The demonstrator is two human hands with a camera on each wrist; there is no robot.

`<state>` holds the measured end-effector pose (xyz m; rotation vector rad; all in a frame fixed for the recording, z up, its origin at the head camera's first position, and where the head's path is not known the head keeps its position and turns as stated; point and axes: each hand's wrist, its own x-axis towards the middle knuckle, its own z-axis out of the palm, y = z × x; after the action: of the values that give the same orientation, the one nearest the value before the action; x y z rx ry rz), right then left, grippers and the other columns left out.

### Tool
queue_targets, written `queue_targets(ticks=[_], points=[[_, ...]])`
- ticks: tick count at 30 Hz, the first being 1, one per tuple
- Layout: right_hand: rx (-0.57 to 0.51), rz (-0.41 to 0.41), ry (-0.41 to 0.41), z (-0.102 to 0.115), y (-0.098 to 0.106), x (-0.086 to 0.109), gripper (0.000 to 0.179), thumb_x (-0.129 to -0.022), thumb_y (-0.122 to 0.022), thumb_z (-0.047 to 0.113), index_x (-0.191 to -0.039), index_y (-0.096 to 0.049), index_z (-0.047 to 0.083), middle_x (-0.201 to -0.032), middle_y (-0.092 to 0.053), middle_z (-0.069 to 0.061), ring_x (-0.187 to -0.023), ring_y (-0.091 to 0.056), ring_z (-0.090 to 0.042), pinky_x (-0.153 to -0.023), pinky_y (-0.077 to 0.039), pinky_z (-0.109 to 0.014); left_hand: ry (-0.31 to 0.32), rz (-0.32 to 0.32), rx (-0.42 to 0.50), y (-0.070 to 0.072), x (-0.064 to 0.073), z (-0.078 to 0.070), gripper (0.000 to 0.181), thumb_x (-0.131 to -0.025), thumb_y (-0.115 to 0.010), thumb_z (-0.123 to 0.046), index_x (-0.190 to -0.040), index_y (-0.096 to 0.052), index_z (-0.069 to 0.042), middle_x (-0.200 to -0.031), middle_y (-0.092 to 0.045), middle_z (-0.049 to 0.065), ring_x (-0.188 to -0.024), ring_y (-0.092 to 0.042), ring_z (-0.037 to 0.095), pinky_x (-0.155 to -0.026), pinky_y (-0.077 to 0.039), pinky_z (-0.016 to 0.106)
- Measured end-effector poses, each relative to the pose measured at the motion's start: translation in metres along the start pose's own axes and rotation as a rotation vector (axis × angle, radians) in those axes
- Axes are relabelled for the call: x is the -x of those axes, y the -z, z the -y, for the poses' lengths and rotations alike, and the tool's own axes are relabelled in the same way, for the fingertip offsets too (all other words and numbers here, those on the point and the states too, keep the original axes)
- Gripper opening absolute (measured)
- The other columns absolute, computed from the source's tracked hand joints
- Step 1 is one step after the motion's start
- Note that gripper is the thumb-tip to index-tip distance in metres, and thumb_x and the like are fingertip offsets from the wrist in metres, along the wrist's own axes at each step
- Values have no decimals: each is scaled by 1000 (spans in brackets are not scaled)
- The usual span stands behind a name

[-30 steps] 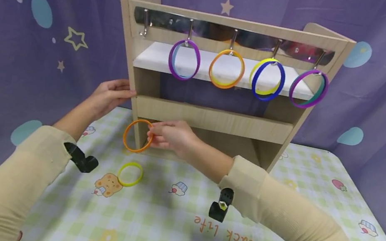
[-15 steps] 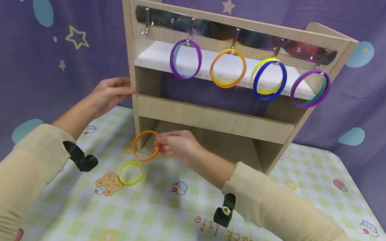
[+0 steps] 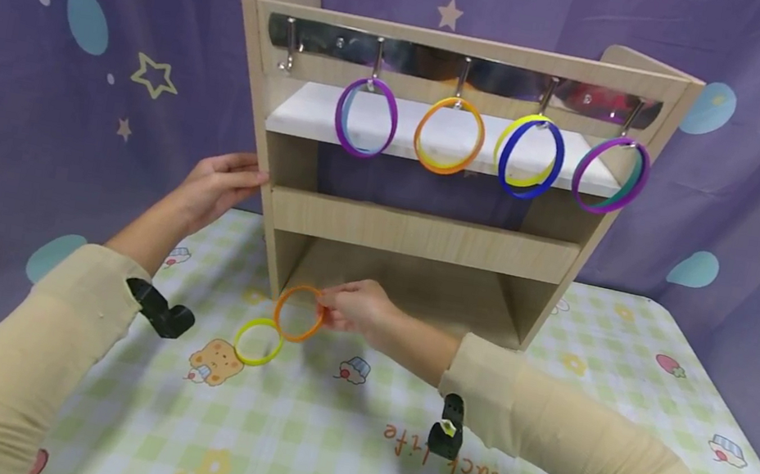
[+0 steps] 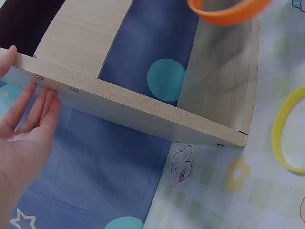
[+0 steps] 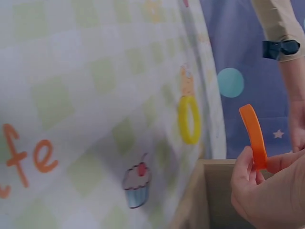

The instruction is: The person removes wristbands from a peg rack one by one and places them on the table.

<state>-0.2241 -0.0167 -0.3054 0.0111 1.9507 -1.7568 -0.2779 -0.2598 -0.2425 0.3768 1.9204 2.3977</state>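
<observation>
My right hand [image 3: 357,306] pinches an orange wristband [image 3: 278,312] between thumb and fingers, low before the shelf's bottom opening; in the right wrist view the wristband [image 5: 255,136] stands nearly edge-on. Just left of it, a yellow wristband [image 3: 253,364] lies flat on the tablecloth. My left hand [image 3: 212,186] rests on the left side panel of the wooden shelf [image 3: 425,236]. In the left wrist view its fairly straight fingers [image 4: 47,112] touch the panel's outer face, with the thumb at the front edge.
A metal hook rail [image 3: 409,55] spans the shelf's top front. Its leftmost hook [image 3: 289,49] is bare; the others carry coloured wristbands, among them a purple [image 3: 337,114], an orange [image 3: 443,170] and a blue one [image 3: 504,161]. A checkered cloth [image 3: 543,429] covers the table.
The right hand has moved down and to the right with the orange wristband, from the shelf's lower left post toward the tablecloth. My left hand stays against the panel.
</observation>
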Motion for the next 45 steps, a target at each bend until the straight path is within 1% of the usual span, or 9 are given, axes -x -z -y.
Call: queue_targets(ticks=[2,5,9,12,17,24,30,35,45], points=[[25,-11,1,-7,0,-3,25,-92,-60,0,-115,-62,-9,-95,-71,-19,-64,-61,-10,-87,-59,-33,5,0,-2,0,0,0,59,-91,-58,2,-142,-28,10,-98,-67,-3,-92,-65,6,-86,-52,13],[60,-15,5,-18,0,-6,25,-92,-59,0,-115,-63,-10,-113,-67,-27,-67,-62,-11,-87,-59,-33,11,2,-13,-1,0,-1,71,-92,-57,1,-148,-16,12,-100,-66,-4,-93,-65,5,-86,-52,12],[94,-26,7,-33,0,-11,24,-91,-59,-1,-113,-64,-11,-111,-67,-28,-68,-63,-12,-84,-60,-34,11,4,-22,-2,-1,-1,73,-92,-57,1,-148,-13,13,-100,-65,-4,-94,-65,4,-86,-52,11],[132,-59,11,-43,-1,-14,22,-90,-61,-2,-110,-66,-10,-104,-70,-27,-63,-61,-10,-76,-61,-32,8,6,-23,-3,-1,-2,72,-92,-57,1,-148,-13,14,-100,-66,-4,-94,-65,4,-87,-52,11],[155,-100,18,-52,-2,-17,20,-88,-62,-3,-107,-67,-9,-98,-71,-26,-59,-60,-10,-73,-62,-32,4,14,-36,-3,-2,-2,73,-92,-57,0,-148,-12,14,-101,-64,-4,-95,-64,4,-88,-51,11],[154,-102,18,-57,-3,-20,18,-88,-64,-3,-104,-68,-9,-97,-71,-25,-61,-63,-12,-73,-61,-31,34,12,-68,-1,-1,-1,74,-93,-57,-2,-150,-11,9,-110,-57,-3,-99,-62,2,-89,-49,10],[167,-107,13,-59,-5,-21,16,-88,-64,-2,-103,-69,-8,-96,-72,-23,-65,-66,-15,-72,-61,-30,40,9,-77,0,-1,-1,74,-93,-57,-3,-151,-11,8,-116,-52,0,-101,-61,2,-93,-47,12],[154,-118,6,-59,-5,-21,16,-88,-64,-2,-103,-69,-8,-96,-71,-23,-68,-68,-17,-73,-61,-31,44,8,-73,1,-1,0,75,-93,-57,-2,-151,-10,8,-113,-54,-2,-101,-61,2,-92,-47,12],[161,-119,4,-59,-3,-23,14,-89,-64,-1,-100,-70,-6,-95,-72,-22,-76,-72,-23,-73,-61,-30,16,12,-50,1,0,1,74,-93,-56,0,-149,-10,11,-106,-60,-4,-98,-63,2,-88,-50,10]])
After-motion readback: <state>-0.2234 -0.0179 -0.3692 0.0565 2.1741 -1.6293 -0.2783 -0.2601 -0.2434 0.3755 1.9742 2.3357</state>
